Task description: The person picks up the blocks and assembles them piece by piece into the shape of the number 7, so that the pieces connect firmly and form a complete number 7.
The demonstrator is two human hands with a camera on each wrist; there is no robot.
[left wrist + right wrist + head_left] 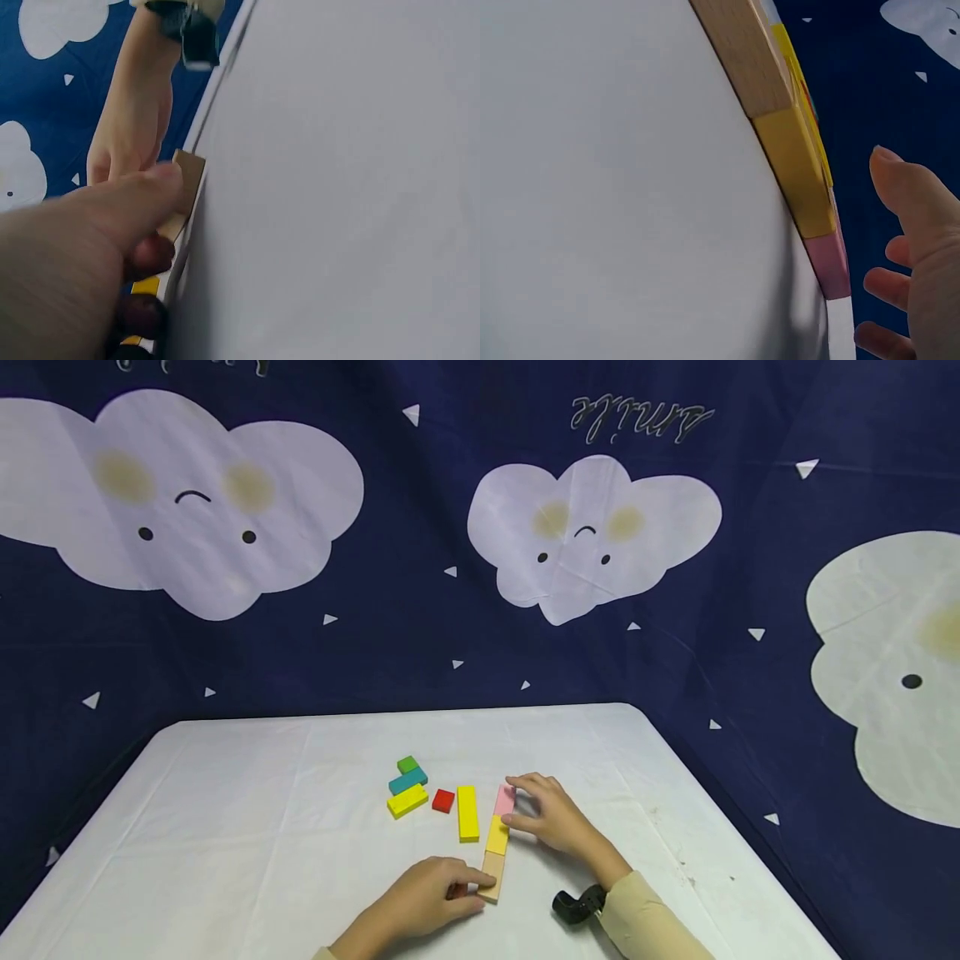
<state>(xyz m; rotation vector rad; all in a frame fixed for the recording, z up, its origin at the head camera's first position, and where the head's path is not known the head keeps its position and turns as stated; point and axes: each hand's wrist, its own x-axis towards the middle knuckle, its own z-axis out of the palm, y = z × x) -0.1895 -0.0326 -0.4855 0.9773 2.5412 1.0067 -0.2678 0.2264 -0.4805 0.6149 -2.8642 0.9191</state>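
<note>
Three blocks lie end to end in a row: a pink block point(505, 799) at the far end, a yellow-orange block point(497, 836) in the middle, and a natural wood block point(492, 864) nearest the person. My left hand point(431, 893) holds the wood block's near end, index finger over it and thumb beside it; other fingers are curled below the thumb in the left wrist view. My right hand point(555, 817) is at the row's right side, fingertips right at the pink and yellow-orange blocks. In the right wrist view its thumb and fingers are spread apart, gripping nothing.
Left of the row lie a long bright yellow block point(467, 814) and a small red block point(443, 801). Farther left are another yellow block point(407, 802), a teal block point(408, 781) and a green block point(407, 765). A black wrist device point(577, 906) sits by the right sleeve.
</note>
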